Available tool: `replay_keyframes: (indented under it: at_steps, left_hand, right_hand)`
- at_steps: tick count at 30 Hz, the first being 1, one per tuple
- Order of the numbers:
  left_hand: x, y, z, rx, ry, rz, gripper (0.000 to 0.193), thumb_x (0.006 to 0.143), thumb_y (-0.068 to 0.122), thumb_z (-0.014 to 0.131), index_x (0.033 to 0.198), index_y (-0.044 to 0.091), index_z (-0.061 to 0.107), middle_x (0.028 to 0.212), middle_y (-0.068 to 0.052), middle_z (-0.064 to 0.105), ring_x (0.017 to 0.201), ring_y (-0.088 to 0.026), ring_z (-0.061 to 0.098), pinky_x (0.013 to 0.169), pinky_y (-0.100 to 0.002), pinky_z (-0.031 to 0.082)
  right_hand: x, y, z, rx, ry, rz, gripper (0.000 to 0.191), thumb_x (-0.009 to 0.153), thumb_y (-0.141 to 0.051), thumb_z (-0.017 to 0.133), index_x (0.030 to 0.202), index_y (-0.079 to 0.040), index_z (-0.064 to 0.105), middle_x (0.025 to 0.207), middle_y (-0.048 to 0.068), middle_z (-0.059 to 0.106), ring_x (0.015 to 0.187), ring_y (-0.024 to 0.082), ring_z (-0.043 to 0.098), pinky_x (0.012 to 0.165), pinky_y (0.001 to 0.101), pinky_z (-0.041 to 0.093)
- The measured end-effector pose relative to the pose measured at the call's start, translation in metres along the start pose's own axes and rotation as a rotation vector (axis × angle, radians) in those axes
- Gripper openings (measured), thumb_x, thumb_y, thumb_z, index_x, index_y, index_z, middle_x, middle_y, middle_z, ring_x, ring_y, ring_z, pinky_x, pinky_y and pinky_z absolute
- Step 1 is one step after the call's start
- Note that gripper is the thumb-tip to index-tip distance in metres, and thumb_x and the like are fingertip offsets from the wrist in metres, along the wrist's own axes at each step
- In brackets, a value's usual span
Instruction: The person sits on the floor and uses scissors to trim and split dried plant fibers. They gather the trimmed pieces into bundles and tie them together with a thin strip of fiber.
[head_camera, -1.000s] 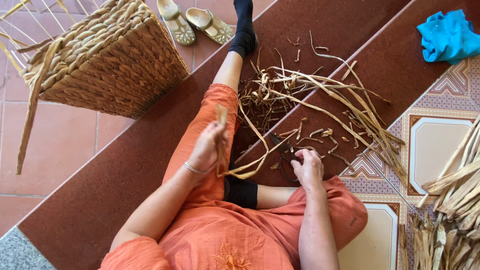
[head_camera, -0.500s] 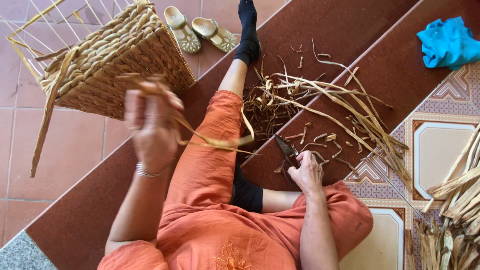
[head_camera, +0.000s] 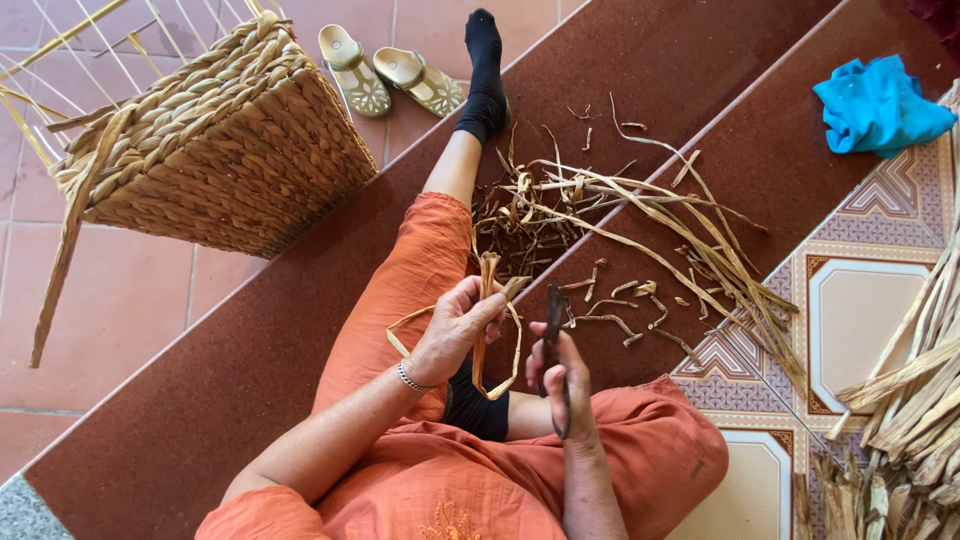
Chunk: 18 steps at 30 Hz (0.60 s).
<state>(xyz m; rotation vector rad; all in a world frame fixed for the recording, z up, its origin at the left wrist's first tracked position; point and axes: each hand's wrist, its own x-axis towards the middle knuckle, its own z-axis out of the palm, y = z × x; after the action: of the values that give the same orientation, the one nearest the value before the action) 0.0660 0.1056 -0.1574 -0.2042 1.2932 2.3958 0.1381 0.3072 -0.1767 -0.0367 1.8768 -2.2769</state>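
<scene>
Here, from the left, we pass the woven basket (head_camera: 215, 140) tipped on its side on the red tiles, bare stakes sticking out past its rim, and the pair of sandals (head_camera: 392, 76) beyond it. Then comes our left hand (head_camera: 458, 325), closed around a dried fibre strip (head_camera: 488, 300) over the orange trouser leg: the fingers pinch it near its folded top, and the rest hangs down in a loose loop beside the wrist. We judge the strip light, limp and a little papery (it bends without springing back), so it is likely best held close to the fold, where it is doubled and least likely to split or slip. Just to the right, close by the strip but apart from it, our right hand (head_camera: 562, 375) is wrapped around dark scissors (head_camera: 553, 325), blades pointing up; we cannot tell whether they are parted. Further right lie the scattered offcuts (head_camera: 620, 225) on the dark step, a blue cloth (head_camera: 880, 100) and a bundle of dry stalks (head_camera: 920, 400).
</scene>
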Motion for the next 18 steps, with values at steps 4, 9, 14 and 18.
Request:
replay_keyframes:
  at_steps: [4,9,14,18]
  left_hand:
    - [-0.004,-0.002,0.003,0.047,-0.030,-0.038,0.017,0.102,0.020,0.066,0.106,0.004,0.062,0.078,0.001,0.061,0.063,-0.005,0.054,0.057,-0.020,0.045]
    - [-0.005,-0.003,0.006,0.064,-0.041,-0.067,0.015,0.100,0.019,0.066,0.102,0.005,0.060,0.082,0.001,0.065,0.061,-0.004,0.052,0.054,-0.020,0.043]
    - [-0.006,-0.003,0.003,0.031,-0.057,-0.094,0.015,0.100,0.017,0.067,0.105,0.006,0.060,0.079,0.004,0.059,0.062,-0.002,0.050,0.054,-0.019,0.042]
    - [-0.008,-0.005,0.001,0.095,-0.049,-0.086,0.014,0.101,0.017,0.066,0.108,0.007,0.060,0.081,0.005,0.058,0.065,-0.001,0.049,0.055,-0.018,0.040]
  right_hand:
    - [-0.001,-0.004,0.014,-0.077,-0.037,0.035,0.100,0.091,-0.076,0.055,0.155,0.000,0.040,0.102,-0.001,0.056,0.080,0.005,0.046,0.068,0.0175,0.040]
    - [0.004,-0.009,0.016,-0.295,-0.006,-0.048,0.096,0.097,-0.075,0.048,0.157,0.000,0.041,0.088,-0.002,0.052,0.078,0.008,0.047,0.068,0.0212,0.042]
    - [-0.006,-0.004,0.013,-0.444,0.035,-0.100,0.083,0.103,-0.067,0.045,0.147,0.002,0.051,0.080,-0.004,0.053,0.070,0.005,0.050,0.060,0.0217,0.043]
    - [-0.007,0.006,0.012,-0.359,0.142,-0.005,0.074,0.102,-0.058,0.045,0.139,0.004,0.058,0.066,-0.006,0.049,0.055,0.003,0.045,0.048,0.0207,0.037]
